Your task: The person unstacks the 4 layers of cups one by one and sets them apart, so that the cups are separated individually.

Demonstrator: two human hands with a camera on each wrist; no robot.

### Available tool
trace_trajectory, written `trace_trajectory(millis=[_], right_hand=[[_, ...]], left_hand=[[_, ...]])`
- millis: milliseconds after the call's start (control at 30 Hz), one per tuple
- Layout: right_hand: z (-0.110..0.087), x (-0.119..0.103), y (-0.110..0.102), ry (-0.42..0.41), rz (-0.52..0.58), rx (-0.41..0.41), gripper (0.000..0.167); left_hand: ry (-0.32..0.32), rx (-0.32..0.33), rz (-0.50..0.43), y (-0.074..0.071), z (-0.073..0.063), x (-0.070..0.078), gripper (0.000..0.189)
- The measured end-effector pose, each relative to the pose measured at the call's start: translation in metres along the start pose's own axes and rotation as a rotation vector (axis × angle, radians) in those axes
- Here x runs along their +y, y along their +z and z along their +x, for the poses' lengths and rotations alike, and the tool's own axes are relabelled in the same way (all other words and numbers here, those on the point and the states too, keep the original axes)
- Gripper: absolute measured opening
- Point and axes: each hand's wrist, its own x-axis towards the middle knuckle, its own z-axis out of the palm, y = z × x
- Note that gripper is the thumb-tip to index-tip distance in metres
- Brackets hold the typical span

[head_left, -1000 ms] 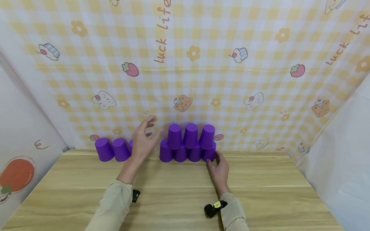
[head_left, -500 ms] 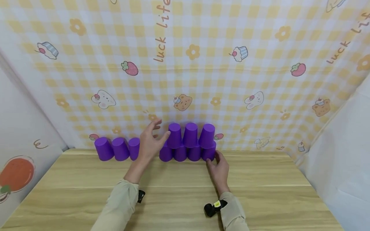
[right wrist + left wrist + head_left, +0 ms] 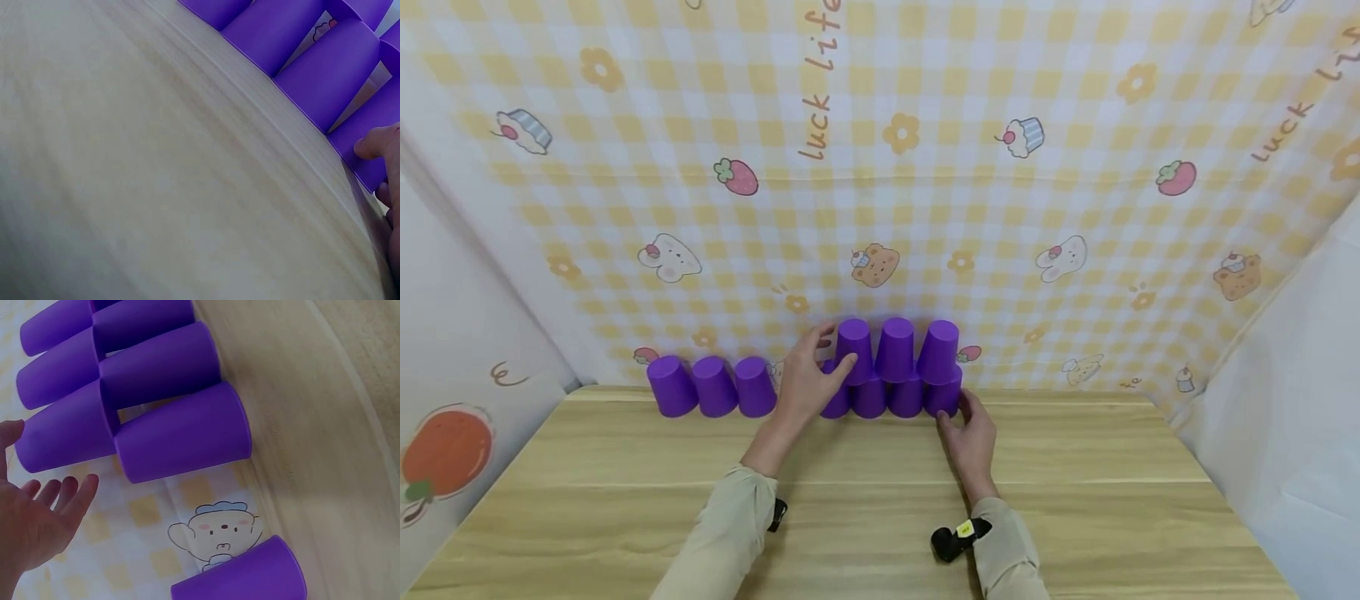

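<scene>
Purple cups stand upside down in two tiers: several in the bottom row and three on top. My left hand (image 3: 808, 379) is beside the leftmost upper cup (image 3: 854, 350), with its thumb in front and its fingers spread at the cup's left. In the left wrist view, the thumb tip overlaps that cup's edge, and whether it touches cannot be told; the other fingers are apart from it. My right hand (image 3: 972, 437) holds the rightmost bottom cup (image 3: 942, 397) between thumb and fingers. Its fingers are partly hidden behind that cup.
Three more upside-down purple cups, the nearest one (image 3: 756, 387) included, stand in a row to the left of the tiers. A yellow checked cloth (image 3: 962, 208) hangs behind the wooden table (image 3: 865, 500), close to the cups.
My left hand has moved right and slightly down, from beside the tiers to the leftmost upper cup. The third separate cup has come into full view. My right hand has stayed in place.
</scene>
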Motion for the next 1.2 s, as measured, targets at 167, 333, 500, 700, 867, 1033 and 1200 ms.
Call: trace_trajectory(millis=[167, 333, 500, 700, 867, 1033, 1200], right_hand=[[0.0, 0.0, 0.001, 0.0, -0.001, 0.004, 0.047], [0.0, 0.001, 0.0, 0.001, -0.006, 0.004, 0.047], [-0.002, 0.0, -0.001, 0.008, 0.01, -0.002, 0.047], [-0.001, -0.001, -0.001, 0.007, 0.011, 0.0, 0.047], [0.0, -0.001, -0.001, 0.012, 0.013, 0.003, 0.047], [0.0, -0.003, -0.001, 0.019, 0.006, -0.003, 0.047], [0.0, -0.001, -0.001, 0.004, 0.013, -0.006, 0.047]], left_hand=[[-0.036, 0.01, 0.019, 0.003, -0.001, -0.002, 0.052], [-0.078, -0.017, 0.008, 0.008, 0.001, -0.004, 0.055], [-0.101, -0.028, 0.057, 0.01, 0.003, -0.005, 0.056], [-0.094, -0.051, 0.035, 0.013, 0.006, -0.004, 0.056], [-0.093, -0.079, 0.016, 0.015, 0.008, -0.004, 0.054], [-0.083, -0.072, -0.013, 0.015, 0.007, -0.005, 0.054], [-0.071, -0.067, -0.032, 0.013, 0.006, -0.005, 0.053]])
